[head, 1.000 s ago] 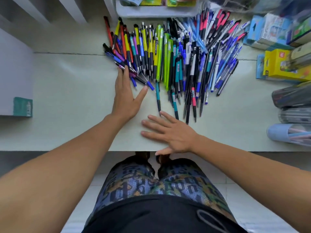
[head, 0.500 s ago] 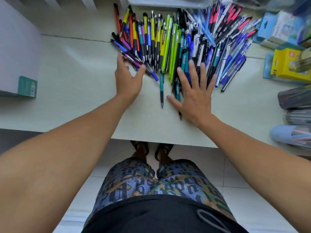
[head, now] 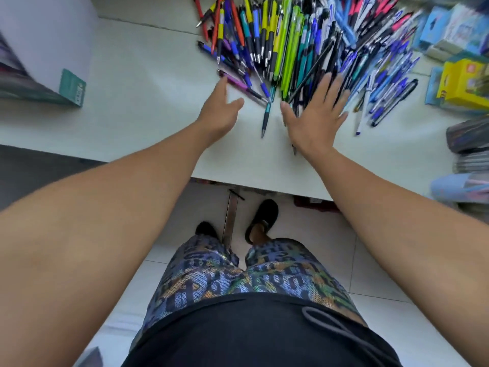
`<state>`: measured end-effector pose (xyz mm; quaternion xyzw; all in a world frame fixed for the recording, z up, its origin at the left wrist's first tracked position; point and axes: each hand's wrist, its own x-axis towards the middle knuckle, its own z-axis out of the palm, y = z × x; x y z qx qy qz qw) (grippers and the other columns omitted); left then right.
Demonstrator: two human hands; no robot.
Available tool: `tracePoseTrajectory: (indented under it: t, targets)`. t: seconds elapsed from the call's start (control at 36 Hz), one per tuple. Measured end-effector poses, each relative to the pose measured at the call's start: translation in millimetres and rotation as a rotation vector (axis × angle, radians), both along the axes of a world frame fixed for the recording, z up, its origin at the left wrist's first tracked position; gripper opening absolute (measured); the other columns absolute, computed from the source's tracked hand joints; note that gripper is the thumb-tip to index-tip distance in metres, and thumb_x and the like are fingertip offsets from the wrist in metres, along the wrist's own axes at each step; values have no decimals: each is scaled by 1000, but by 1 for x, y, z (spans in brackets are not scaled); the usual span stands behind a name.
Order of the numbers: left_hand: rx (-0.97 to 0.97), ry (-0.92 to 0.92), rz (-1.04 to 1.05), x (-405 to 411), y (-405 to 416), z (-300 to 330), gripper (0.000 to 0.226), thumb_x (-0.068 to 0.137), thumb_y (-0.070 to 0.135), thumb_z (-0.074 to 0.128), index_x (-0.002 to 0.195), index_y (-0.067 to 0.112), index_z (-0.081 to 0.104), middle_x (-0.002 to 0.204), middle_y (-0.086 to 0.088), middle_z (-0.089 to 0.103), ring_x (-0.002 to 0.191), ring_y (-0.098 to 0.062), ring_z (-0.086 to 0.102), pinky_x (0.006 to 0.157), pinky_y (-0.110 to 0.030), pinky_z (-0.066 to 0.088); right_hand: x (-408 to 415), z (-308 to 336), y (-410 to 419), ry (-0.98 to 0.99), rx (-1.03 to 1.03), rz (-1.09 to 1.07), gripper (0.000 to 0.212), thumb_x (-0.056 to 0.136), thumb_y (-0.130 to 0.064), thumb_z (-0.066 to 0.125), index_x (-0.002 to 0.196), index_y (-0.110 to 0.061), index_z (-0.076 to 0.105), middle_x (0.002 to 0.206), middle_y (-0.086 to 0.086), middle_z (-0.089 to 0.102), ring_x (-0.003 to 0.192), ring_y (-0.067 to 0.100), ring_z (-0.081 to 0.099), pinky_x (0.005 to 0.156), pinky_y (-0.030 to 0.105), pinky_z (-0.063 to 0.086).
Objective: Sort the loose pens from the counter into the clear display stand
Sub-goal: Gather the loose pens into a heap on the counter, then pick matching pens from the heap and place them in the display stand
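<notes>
My right hand (head: 316, 116) lies flat, fingers spread, on the pens (head: 291, 43) on the desk (head: 137, 96). My left hand (head: 221, 109), released, touches a purple pen (head: 234, 81).

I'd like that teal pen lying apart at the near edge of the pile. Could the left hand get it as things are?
Probably yes. The teal pen lies alone on bare counter between the hands; the open left hand is right beside it, with nothing between.

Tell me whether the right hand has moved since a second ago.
Yes. The right hand was flat on the bare counter short of the pens; it has gone forward, and its fingers now lie spread on the near pens.
</notes>
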<state>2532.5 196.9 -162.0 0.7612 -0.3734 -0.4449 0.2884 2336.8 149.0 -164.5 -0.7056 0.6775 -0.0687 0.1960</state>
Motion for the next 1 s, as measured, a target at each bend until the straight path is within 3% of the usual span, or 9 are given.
tracePoseTrajectory:
  t: [0.08, 0.17, 0.28, 0.39, 0.5, 0.61, 0.75, 0.89, 1.0]
  targets:
    - [-20, -28, -26, 5, 28, -4, 65, 104, 23, 51, 160, 16, 18, 165, -7, 26, 151, -16, 26, 106, -19, 24, 8, 5, 30, -17, -142, 52, 89, 99, -53, 53, 162, -10, 8, 170, 11, -2, 157, 33, -2, 127, 48, 7]
    - [-57, -34, -43, 14, 51, -2, 60, 105, 23, 51, 158, 15, 24, 163, -5, 30, 148, -17, 31, 105, -19, 26, 19, 8, 63, -148, -265, 154, 61, 99, -36, 59, 150, -8, 41, 163, 13, 29, 153, 32, 21, 125, 41, 20]
    - [-93, -74, -62, 29, 86, -1, 54, 103, 25, 55, 153, 14, 36, 156, -3, 40, 142, -16, 39, 102, -16, 27, 41, 11, 118, -321, -375, 312, 25, 95, -22, 61, 114, -8, 65, 114, 6, 63, 104, 21, 58, 84, 31, 50]
    - [-169, -157, -89, 50, 142, -4, 44, 99, 21, 57, 141, 12, 51, 139, -4, 55, 127, -16, 52, 103, -19, 36, 61, -1, 177, -355, -173, 450, 15, 95, -25, 61, 103, -14, 66, 93, -6, 63, 77, 13, 58, 69, 30, 50]
    - [-252, -251, -49, 56, 209, -25, 27, 95, 22, 58, 121, 17, 62, 111, 2, 60, 100, -13, 57, 90, -30, 49, 62, -48, 218, -195, 205, 494, 15, 97, -34, 59, 97, -20, 66, 91, -3, 68, 84, 19, 62, 72, 36, 51]
    - [12, -151, -107, 53, 265, -100, 18, 94, 28, 63, 112, 22, 63, 85, 8, 62, 80, -14, 60, 77, -35, 53, 64, -135, 244, 1, 606, 513, 23, 95, -30, 64, 76, -25, 53, 82, -4, 61, 84, 22, 60, 67, 32, 44]
    - [401, 48, -54, 48, 304, -264, 32, 93, 27, 64, 124, 17, 61, 97, 2, 62, 99, -23, 62, 87, -32, 50, 80, -290, 247, 181, 868, 505, 19, 97, -30, 66, 97, -12, 66, 94, 2, 59, 99, 23, 58, 85, 32, 46]
    - [441, 65, -7, 55, 309, -424, 39, 93, 32, 66, 129, 18, 55, 106, -2, 61, 94, -20, 56, 77, -25, 41, 97, -462, 230, 294, 751, 454, 52, 97, -30, 65, 138, -2, 53, 136, 18, 59, 129, 34, 54, 102, 38, 47]
    - [407, 35, -52, 65, 310, -533, 41, 94, 36, 62, 131, 23, 53, 114, 0, 65, 102, -20, 60, 83, -29, 46, 105, -588, 217, 332, 720, 404, 63, 98, -35, 65, 147, -2, 43, 148, 17, 50, 135, 34, 50, 104, 37, 45]
